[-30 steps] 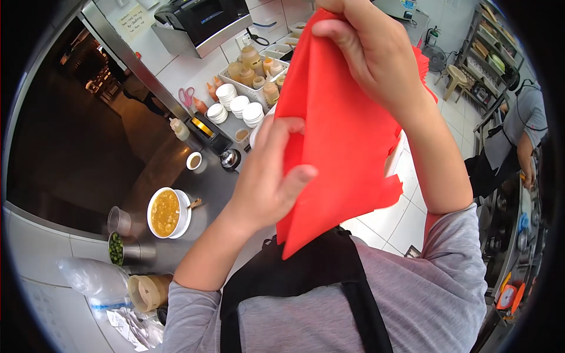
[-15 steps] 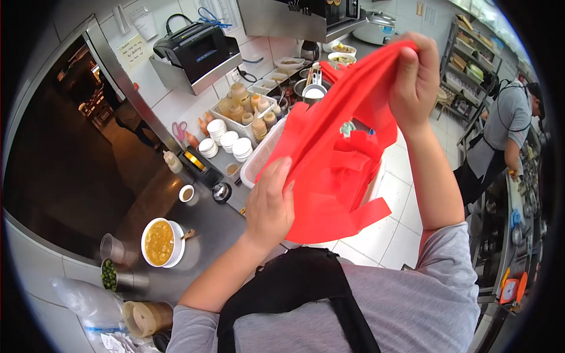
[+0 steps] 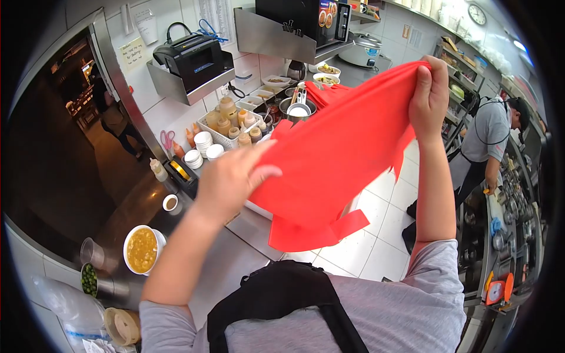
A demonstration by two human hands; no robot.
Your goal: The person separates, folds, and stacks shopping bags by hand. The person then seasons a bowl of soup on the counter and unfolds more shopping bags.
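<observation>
A red fabric bag [image 3: 341,153] with loop handles is stretched at a slant between my two hands. My right hand [image 3: 429,97] is raised and closed on its upper right corner. At the lower left edge of the bag, my left hand [image 3: 226,179] pinches the cloth between thumb and fingers, slightly blurred. One flat strap [image 3: 347,226] sticks out at the bottom. Behind the bag, a white plastic bin is mostly hidden. More red cloth [image 3: 321,91] lies farther back on the counter.
A bowl of yellow soup [image 3: 141,250] and a small sauce cup [image 3: 170,203] stand on the steel counter [image 3: 235,253]. Sauce bottles fill a white basket [image 3: 220,138]. A printer [image 3: 194,62] sits on a wall shelf. To the right, another person [image 3: 485,132] works at a cluttered counter.
The bag has been spread flatter, showing a broad smooth side. My left hand has moved left and up; my right hand has shifted slightly right and lower in view, as the camera view shifted.
</observation>
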